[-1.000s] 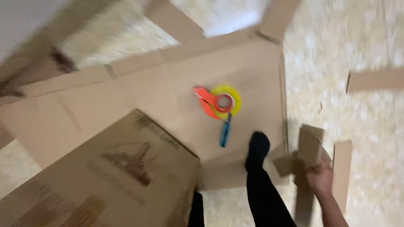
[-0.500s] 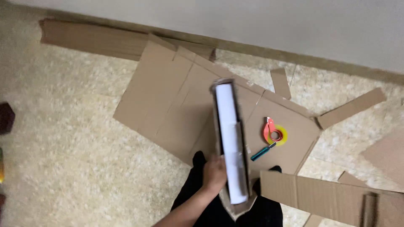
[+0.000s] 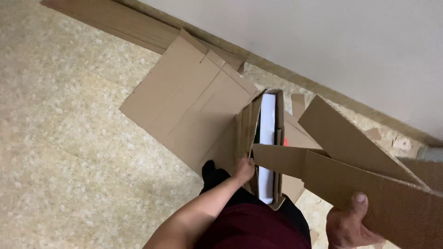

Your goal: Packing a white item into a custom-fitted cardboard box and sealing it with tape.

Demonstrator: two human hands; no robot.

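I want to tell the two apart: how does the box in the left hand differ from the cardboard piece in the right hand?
The box stands upright on edge, white inside; the cardboard piece is a flat folded sheet, held tilted. The left hand grips the box's side; the right hand holds the piece from below. Both are brown cardboard.

Narrow brown cardboard box (image 3: 278,138) stands on end on the floor, open top, white slab inside. Large brown cardboard sheet (image 3: 369,170) tilted, folded, crossing just beside it.
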